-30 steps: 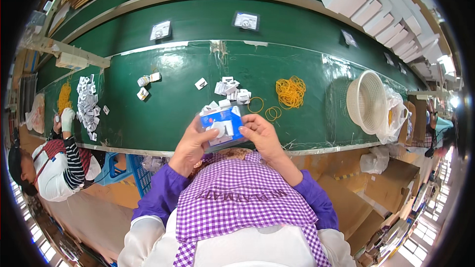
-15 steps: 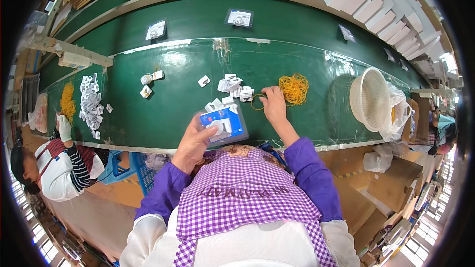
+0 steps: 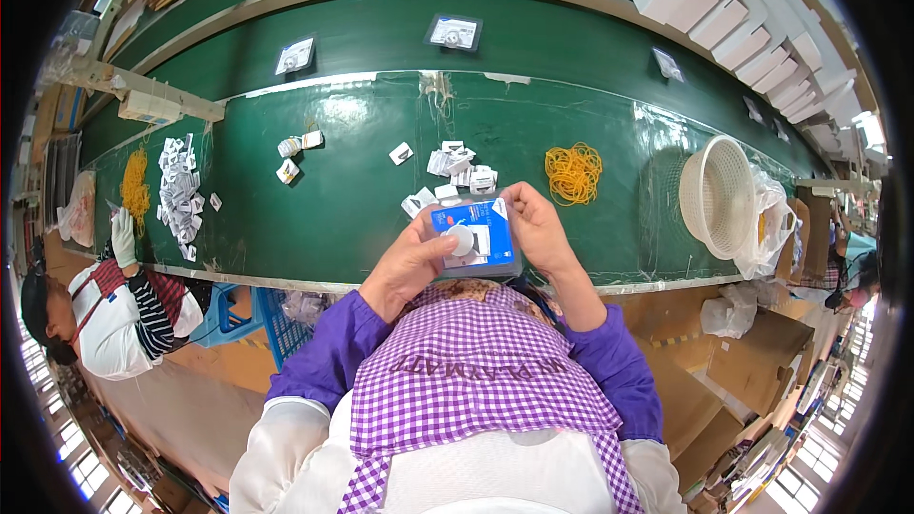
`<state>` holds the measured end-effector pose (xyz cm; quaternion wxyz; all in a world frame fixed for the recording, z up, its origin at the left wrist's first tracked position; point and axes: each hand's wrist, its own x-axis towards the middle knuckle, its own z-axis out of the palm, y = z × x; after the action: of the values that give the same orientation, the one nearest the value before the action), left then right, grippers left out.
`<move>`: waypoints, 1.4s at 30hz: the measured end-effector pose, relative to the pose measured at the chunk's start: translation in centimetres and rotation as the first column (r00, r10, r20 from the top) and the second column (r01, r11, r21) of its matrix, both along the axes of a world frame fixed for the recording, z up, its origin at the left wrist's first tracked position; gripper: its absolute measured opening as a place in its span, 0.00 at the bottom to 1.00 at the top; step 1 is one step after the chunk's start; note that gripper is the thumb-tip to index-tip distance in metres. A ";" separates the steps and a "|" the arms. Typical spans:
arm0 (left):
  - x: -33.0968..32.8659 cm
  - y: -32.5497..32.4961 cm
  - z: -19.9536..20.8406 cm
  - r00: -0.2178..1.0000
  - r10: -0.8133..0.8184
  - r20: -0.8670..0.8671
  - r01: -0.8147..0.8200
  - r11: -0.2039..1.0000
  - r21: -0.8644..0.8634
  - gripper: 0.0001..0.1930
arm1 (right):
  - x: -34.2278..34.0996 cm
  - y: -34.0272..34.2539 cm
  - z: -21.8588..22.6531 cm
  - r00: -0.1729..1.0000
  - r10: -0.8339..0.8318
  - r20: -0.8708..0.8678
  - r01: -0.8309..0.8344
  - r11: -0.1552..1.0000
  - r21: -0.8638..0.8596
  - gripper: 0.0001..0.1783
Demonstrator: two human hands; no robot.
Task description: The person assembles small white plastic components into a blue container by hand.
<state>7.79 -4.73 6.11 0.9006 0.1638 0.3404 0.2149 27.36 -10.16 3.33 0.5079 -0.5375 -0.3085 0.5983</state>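
My left hand point(image 3: 411, 262) holds a blue card in a clear plastic pack point(image 3: 487, 238) near the table's front edge, its thumb by a round white part point(image 3: 461, 241). At the pack's upper right corner, my right hand point(image 3: 539, 231) has its fingers closed. Whether a yellow band is still in those fingers I cannot make out. Just beyond the pack lie small folded white leaflets point(image 3: 462, 167), some loose and some stacked. A pile of yellow rubber bands point(image 3: 573, 174) sits to the right of them.
A cream plastic basket point(image 3: 712, 195) stands at the right beside a clear bag point(image 3: 766, 219). Packs like mine point(image 3: 454, 32) lie on the green belt point(image 3: 371, 33) beyond the table. At far left, a co-worker's gloved hand point(image 3: 124, 236) is near more bands point(image 3: 134, 190) and leaflets point(image 3: 179, 195).
My right hand has come from beside the rubber band pile, where it held a yellow band, back to the pack. My left hand has shifted slightly right with the pack.
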 end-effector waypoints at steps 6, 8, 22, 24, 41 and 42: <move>-0.1 -0.2 -1.0 0.987 -0.066 0.147 0.080 0.993 -0.093 0.31 | -0.3 -0.2 1.8 0.986 0.011 0.165 -0.023 0.997 0.073 0.04; 0.0 -0.4 -0.9 0.986 -0.076 0.148 0.091 0.991 -0.097 0.32 | -0.5 -0.1 1.2 0.979 -0.068 0.191 0.040 0.988 0.147 0.05; -0.8 2.9 -1.9 0.935 0.354 0.033 -0.354 0.935 0.006 0.19 | 1.2 -5.9 1.2 0.538 0.263 -0.801 -0.311 0.945 0.101 0.25; 0.2 2.5 -0.2 0.945 0.318 -0.076 -0.312 0.947 0.081 0.19 | -0.4 -3.6 4.1 0.669 0.022 -0.743 0.001 1.000 0.031 0.34; 3.2 6.1 2.3 0.792 0.601 0.109 -0.610 0.789 0.076 0.17 | -2.2 -0.2 6.9 0.554 -0.089 -0.827 0.370 0.917 0.149 0.59; 3.9 5.3 3.6 0.808 0.556 0.196 -0.588 0.782 0.205 0.18 | -2.2 -0.3 6.5 0.577 -0.099 -0.811 0.327 0.938 0.118 0.58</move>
<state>11.71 0.57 9.72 0.7833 0.1538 0.2862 0.5299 25.13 -10.45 9.87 0.7248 -0.1786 -0.0574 0.6630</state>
